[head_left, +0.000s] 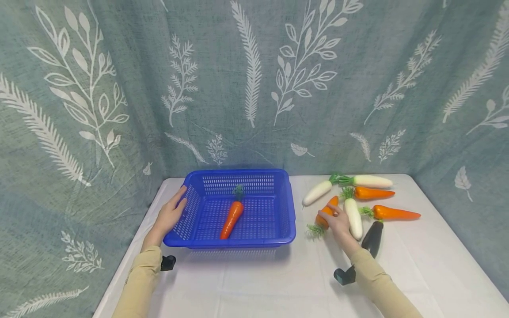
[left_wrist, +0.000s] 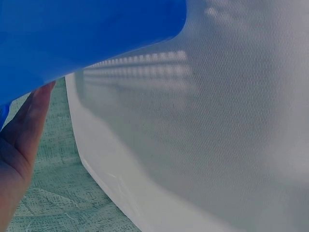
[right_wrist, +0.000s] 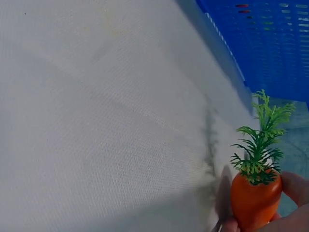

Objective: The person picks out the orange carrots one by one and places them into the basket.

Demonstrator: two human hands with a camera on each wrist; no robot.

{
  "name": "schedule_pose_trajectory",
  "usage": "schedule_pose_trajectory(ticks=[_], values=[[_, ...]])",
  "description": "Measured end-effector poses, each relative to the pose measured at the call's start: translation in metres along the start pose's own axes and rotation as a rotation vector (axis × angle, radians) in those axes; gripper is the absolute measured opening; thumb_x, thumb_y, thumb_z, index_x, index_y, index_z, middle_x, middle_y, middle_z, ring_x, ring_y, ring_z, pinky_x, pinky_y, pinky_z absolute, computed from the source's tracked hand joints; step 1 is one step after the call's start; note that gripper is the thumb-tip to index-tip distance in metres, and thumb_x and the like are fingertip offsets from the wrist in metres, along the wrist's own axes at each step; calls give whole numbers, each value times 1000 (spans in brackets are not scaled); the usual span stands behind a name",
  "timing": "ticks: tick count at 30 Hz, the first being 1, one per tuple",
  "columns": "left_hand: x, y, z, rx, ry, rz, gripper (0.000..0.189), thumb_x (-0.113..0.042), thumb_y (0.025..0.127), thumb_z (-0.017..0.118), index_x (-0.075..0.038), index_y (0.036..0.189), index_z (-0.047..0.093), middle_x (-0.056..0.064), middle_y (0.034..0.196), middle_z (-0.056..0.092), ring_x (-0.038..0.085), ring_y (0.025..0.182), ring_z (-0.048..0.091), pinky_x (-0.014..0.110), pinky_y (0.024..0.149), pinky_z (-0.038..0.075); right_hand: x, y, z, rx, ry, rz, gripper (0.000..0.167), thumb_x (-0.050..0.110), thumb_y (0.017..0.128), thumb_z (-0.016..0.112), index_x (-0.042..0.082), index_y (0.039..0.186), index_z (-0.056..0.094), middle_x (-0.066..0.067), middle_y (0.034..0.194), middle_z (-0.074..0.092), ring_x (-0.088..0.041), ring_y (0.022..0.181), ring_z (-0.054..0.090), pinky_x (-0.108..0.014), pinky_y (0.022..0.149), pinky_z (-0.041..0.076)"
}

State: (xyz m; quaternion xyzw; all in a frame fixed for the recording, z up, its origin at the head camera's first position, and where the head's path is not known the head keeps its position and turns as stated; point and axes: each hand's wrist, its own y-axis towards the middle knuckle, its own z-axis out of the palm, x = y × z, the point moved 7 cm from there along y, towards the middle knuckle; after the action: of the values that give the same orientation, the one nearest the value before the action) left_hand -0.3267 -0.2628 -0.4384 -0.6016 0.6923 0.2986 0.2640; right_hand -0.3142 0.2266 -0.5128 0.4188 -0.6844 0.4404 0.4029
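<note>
A blue plastic basket (head_left: 234,244) stands on the table's left side, with one orange carrot (head_left: 232,219) with green leaves lying in it. My left hand (head_left: 170,217) rests against the basket's left side, its fingers fairly straight along the wall and rim; in the left wrist view, fingers (left_wrist: 41,104) touch the basket's outer side (left_wrist: 96,29). To the right of the basket, my right hand (head_left: 337,223) grips another carrot (head_left: 328,212) between thumb and fingers. That carrot's leafy top (right_wrist: 260,140) points toward the camera wearer in the head view.
Right of the held carrot lie a white radish (head_left: 352,218), two more carrots (head_left: 374,193) and a dark eggplant (head_left: 373,238). Two further white radishes (head_left: 318,193) lie behind. A patterned green curtain (head_left: 254,88) hangs around the white-covered table (head_left: 254,282).
</note>
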Motion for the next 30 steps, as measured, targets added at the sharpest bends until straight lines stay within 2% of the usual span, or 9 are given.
schedule_pose_trajectory(ticks=[3, 10, 16, 23, 30], values=[[0, 0, 0, -1, 3, 0, 52, -20, 107, 36, 3, 152, 24, 24, 157, 19, 45, 143, 19, 56, 117, 17, 2, -2, -1, 3, 11, 2, 59, 15, 93, 62, -5, 144, 39, -32, 147, 32, -38, 127, 35, -46, 107, 37], [0, 1, 0, -10, 11, 14, 51, -18, 107, 36, 4, 151, 26, 25, 157, 21, 45, 142, 20, 56, 117, 18, 7, -5, -4, 31, 20, -1, 61, 17, 93, 62, -2, 146, 38, -33, 152, 23, -43, 136, 31, -50, 110, 37], [-1, 0, 0, 0, 10, 10, 51, -18, 107, 36, 4, 152, 24, 24, 157, 19, 45, 143, 19, 56, 117, 17, 14, -9, -4, 57, 93, 10, 61, 14, 94, 61, -2, 147, 36, -33, 154, 18, -44, 139, 28, -49, 111, 37], [2, 1, 0, -4, 13, 15, 52, -22, 107, 35, 4, 152, 24, 24, 157, 19, 44, 143, 19, 56, 117, 16, 27, -14, -7, 38, 64, -17, 60, 17, 95, 61, 1, 147, 38, -31, 153, 23, -42, 139, 28, -50, 114, 32], [3, 1, 0, -3, 16, 20, 53, -23, 107, 35, 4, 152, 25, 24, 157, 20, 45, 143, 19, 56, 117, 16, 37, -16, -7, 35, 80, -24, 59, 17, 95, 62, 1, 146, 39, -32, 151, 25, -43, 139, 29, -51, 114, 30]])
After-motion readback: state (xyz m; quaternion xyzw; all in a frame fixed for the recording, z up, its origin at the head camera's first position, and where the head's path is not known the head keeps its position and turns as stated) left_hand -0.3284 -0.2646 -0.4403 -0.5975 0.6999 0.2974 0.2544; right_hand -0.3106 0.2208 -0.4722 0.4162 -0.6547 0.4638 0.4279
